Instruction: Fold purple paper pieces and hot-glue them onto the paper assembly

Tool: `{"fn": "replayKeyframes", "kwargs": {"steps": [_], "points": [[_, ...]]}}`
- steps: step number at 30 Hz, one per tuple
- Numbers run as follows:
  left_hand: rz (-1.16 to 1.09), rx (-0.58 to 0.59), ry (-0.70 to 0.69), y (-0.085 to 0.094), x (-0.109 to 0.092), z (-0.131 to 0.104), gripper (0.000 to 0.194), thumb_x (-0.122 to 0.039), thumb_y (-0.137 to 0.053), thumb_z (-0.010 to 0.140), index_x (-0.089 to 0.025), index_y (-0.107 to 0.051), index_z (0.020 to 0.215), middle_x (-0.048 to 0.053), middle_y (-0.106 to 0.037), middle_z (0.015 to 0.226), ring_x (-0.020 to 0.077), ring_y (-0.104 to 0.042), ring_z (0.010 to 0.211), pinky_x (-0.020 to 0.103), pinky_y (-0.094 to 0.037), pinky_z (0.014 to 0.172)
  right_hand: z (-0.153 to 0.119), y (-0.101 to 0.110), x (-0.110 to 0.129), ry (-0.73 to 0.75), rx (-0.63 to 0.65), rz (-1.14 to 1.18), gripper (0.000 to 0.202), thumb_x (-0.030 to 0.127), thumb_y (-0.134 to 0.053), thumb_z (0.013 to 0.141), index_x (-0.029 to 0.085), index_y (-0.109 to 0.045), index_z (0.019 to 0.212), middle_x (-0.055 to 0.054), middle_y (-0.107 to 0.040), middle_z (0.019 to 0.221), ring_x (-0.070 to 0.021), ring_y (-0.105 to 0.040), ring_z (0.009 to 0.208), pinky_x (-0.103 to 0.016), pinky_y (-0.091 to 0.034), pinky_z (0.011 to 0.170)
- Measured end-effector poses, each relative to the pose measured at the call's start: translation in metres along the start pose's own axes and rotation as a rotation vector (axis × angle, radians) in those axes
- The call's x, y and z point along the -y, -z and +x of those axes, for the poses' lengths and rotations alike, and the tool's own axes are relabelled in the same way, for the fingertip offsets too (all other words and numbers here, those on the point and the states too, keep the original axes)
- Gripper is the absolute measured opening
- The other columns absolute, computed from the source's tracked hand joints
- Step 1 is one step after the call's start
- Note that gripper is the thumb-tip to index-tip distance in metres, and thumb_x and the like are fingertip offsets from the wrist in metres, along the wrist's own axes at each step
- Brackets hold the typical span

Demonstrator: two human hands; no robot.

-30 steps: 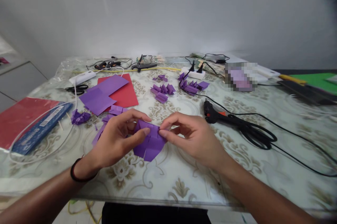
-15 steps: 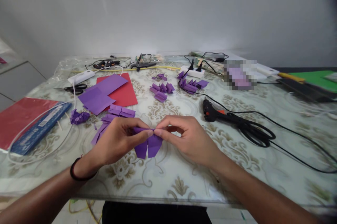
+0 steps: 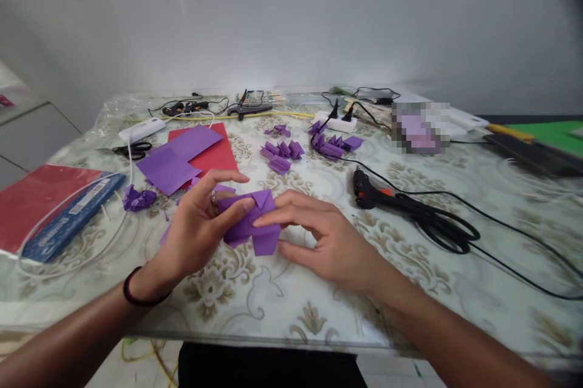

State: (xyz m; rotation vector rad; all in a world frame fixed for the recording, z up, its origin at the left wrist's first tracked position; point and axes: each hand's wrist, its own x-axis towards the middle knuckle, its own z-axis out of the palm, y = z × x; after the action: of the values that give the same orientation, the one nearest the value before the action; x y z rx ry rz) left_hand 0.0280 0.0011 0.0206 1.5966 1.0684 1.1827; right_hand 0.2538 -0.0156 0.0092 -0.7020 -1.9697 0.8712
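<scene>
A folded piece of purple paper (image 3: 265, 236), with slits in its lower edge and creased flaps on top, is held up between my hands above the table. My left hand (image 3: 200, 221) grips its left side, thumb across the front face and index finger raised. On the right side, my right hand (image 3: 314, 230) has its fingers over the front of the paper and its thumb low by the right edge. Behind my left hand lie more folded purple pieces (image 3: 223, 188), partly hidden. A crumpled purple paper (image 3: 139, 198) rests further left.
Purple sheets (image 3: 169, 169) overlap a red sheet (image 3: 218, 157). Scissors (image 3: 132, 150) lie at left, near a red and blue packet (image 3: 73, 218). Pleated purple pieces (image 3: 282, 151) sit mid-table. A glue gun (image 3: 378, 194) with a looped black cord lies right, below a white power strip (image 3: 336, 122).
The paper has been turned and lifted slightly, so its creased upper face now shows. My fingertips have moved from a pinch at its top middle out to its sides.
</scene>
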Motion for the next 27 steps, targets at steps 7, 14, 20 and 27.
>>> {"fn": "replayKeyframes", "kwargs": {"steps": [7, 14, 20, 27], "points": [[0.006, 0.195, -0.016, -0.0010, -0.0079, -0.0015, 0.007, -0.022, -0.076, 0.093, -0.021, -0.082, 0.092, -0.001, -0.071, 0.068, 0.0073, -0.049, 0.047, 0.019, -0.034, 0.041, 0.0000, -0.0031, -0.0052, 0.037, -0.021, -0.064, 0.030, 0.011, -0.071, 0.095, 0.029, -0.084, 0.115, -0.001, -0.063, 0.086, -0.0157, -0.063, 0.078, -0.030, -0.053, 0.073], [-0.015, 0.185, -0.062, -0.0011, -0.0080, -0.0028, 0.011, -0.017, -0.077, 0.091, -0.023, -0.086, 0.092, 0.002, -0.082, 0.083, 0.0159, -0.072, 0.072, 0.023, -0.053, 0.060, -0.0014, -0.0003, -0.0077, 0.047, -0.016, -0.057, 0.021, 0.016, -0.074, 0.097, 0.028, -0.087, 0.107, -0.002, -0.069, 0.086, -0.0161, -0.066, 0.077, -0.030, -0.051, 0.068], [0.080, 0.147, -0.144, 0.0042, -0.0054, -0.0041, 0.021, -0.013, -0.074, 0.093, -0.028, -0.088, 0.098, 0.002, -0.084, 0.092, 0.0146, -0.074, 0.078, 0.024, -0.053, 0.068, 0.0001, 0.0025, -0.0077, 0.061, -0.021, -0.043, 0.013, 0.028, -0.078, 0.098, 0.030, -0.088, 0.106, -0.002, -0.069, 0.086, -0.0159, -0.065, 0.075, -0.031, -0.054, 0.071], [0.102, 0.118, -0.177, 0.0047, -0.0052, -0.0040, 0.020, -0.014, -0.073, 0.095, -0.027, -0.088, 0.099, 0.003, -0.084, 0.097, 0.0174, -0.075, 0.085, 0.028, -0.056, 0.074, 0.0009, 0.0015, -0.0054, -0.011, -0.068, 0.036, 0.009, 0.032, -0.082, 0.094, 0.032, -0.089, 0.100, -0.002, -0.074, 0.085, -0.0155, -0.067, 0.074, -0.031, -0.055, 0.070]]}}
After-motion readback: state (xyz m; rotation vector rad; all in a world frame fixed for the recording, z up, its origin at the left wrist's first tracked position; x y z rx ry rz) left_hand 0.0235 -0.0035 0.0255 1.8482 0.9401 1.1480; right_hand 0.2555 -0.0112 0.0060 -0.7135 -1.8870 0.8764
